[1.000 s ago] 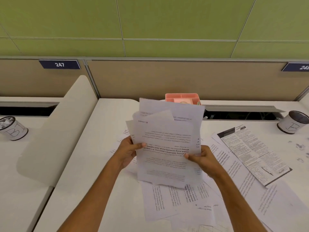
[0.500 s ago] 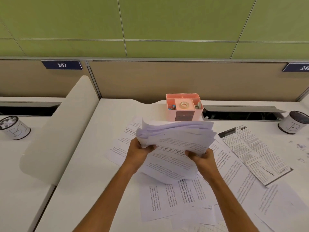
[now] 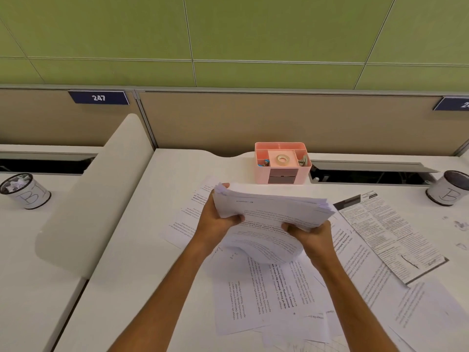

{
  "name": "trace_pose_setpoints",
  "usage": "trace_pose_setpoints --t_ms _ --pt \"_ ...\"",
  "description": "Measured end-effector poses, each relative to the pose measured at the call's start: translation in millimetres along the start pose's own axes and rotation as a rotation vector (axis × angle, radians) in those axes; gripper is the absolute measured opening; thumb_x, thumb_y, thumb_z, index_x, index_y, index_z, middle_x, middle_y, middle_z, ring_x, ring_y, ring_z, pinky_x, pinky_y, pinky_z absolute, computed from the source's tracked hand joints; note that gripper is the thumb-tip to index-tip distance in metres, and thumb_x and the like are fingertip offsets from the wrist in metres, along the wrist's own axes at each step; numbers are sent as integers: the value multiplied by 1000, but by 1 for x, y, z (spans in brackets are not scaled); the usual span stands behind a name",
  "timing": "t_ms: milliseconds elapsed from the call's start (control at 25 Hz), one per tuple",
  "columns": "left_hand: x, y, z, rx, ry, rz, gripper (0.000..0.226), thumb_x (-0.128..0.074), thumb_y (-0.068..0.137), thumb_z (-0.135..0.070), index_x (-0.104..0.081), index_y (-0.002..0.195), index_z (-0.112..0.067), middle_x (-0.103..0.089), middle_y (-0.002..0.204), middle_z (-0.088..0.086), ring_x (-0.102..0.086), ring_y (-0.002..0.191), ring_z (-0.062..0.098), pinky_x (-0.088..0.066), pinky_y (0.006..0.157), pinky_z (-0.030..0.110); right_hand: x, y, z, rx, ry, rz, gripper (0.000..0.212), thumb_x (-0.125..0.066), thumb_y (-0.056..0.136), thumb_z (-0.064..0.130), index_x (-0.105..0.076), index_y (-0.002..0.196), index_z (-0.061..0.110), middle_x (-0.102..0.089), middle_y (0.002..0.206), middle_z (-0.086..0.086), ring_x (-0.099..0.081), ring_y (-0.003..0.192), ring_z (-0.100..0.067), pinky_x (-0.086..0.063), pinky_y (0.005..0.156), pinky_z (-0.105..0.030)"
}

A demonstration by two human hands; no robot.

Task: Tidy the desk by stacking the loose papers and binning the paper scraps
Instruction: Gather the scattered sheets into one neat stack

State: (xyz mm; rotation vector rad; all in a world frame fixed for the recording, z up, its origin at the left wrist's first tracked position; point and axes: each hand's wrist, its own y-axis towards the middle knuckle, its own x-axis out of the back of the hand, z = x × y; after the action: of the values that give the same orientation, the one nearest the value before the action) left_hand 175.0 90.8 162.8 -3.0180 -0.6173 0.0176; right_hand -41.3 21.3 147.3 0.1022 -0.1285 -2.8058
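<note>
two hands held one sheaf of papers (image 3: 272,212) at frame centre, above the white desk (image 3: 132,262): the left hand (image 3: 215,219) clasped its left edge, thumb on top, and the right hand (image 3: 311,231) clasped the lower right edge. the sheaf lay nearly flat, its long axis running left to right across the frame, the near edge sagging in a curve between the hands and the sheet edges fanned unevenly on the right. loose printed sheets (image 3: 256,298) lay spread beneath and toward the lower right, overlapping; their number could not be counted. one darker-bordered printed sheet (image 3: 388,237) lay at right, angled toward the lower right. two cylindrical bins stood on the desks: one (image 3: 24,190) at far left holding crumpled paper, one (image 3: 449,190) at far right. a few paper scraps (image 3: 460,224) lay near the right edge. one pink organiser (image 3: 283,162) stood at centre behind the sheaf.
</note>
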Motion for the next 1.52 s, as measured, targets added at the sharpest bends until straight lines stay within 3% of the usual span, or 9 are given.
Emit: trace_pose_setpoints --t_ms 240,480,720,880,1080,1240,1320,1440,1520 --pt "-11 -5 6 26 -19 -72 39 -75 80 -7 -61 115 -20 -68 107 8 -65 104 25 -60 81 37 -1 -3 -6 -26 86 -36 47 -78 70 3 -73 93 45 -74 98 6 -69 94 -17 -60 76 -41" --pt "-9 0 35 153 49 41 43 -69 85 -2 -56 112 -32 -65 115 2 -61 111 22 -57 89 35 7 -11 -38 -165 -45 71 41 -83 69 27 -65 106 31 -73 105 11 -68 102 -16 -60 79 -39" --pt "32 31 75 130 588 167 56 -67 86 -7 -46 135 -24 -50 139 0 -44 130 18 -35 105 28 23 -1 -48 -123 -122 -86 34 -64 89 8 -65 102 39 -71 103 9 -66 100 -12 -59 80 -36" --pt "88 62 116 231 1175 119 71 -60 92 -34 -25 150 -17 -18 160 6 -16 147 22 -17 117 48 46 5 -41 -100 -79 -180 34 -61 90 3 -70 88 36 -73 91 18 -70 87 -4 -59 65 -22" --pt "117 86 131 424 1242 -16 84 -50 92 -55 -12 153 -10 -5 162 15 -4 149 31 -13 117 57 78 8 -46 -143 -58 -260 25 -62 89 2 -66 96 26 -75 91 16 -72 86 -9 -61 67 -27" --pt "118 93 139 467 1262 -42 95 -61 84 -58 -17 150 -8 -21 156 18 -20 144 35 -26 111 53 90 0 -53 -194 -37 -256 20 -73 80 21 -67 100 23 -75 94 13 -72 90 -14 -61 68 -29" --pt "115 92 139 364 1252 -88 86 -70 81 -50 -30 144 -7 -40 143 19 -37 133 35 -38 103 48 93 -4 -58 -211 -37 -269 38 -79 67 37 -68 101 23 -75 96 11 -72 90 -16 -61 70 -32" --pt "113 89 134 267 1184 -120 68 -78 77 -33 -44 130 -8 -56 121 16 -52 114 33 -47 88 43 96 -10 -63 -220 -11 -294 29 -71 75 21 -67 103 22 -75 95 12 -71 94 -17 -60 67 -27" --pt "114 86 132 303 1112 -94 65 -83 70 -26 -49 122 -9 -60 115 14 -54 108 31 -51 85 41 96 -13 -64 -238 17 -301 40 -78 69 30 -67 106 20 -75 96 11 -71 94 -18 -60 67 -28"
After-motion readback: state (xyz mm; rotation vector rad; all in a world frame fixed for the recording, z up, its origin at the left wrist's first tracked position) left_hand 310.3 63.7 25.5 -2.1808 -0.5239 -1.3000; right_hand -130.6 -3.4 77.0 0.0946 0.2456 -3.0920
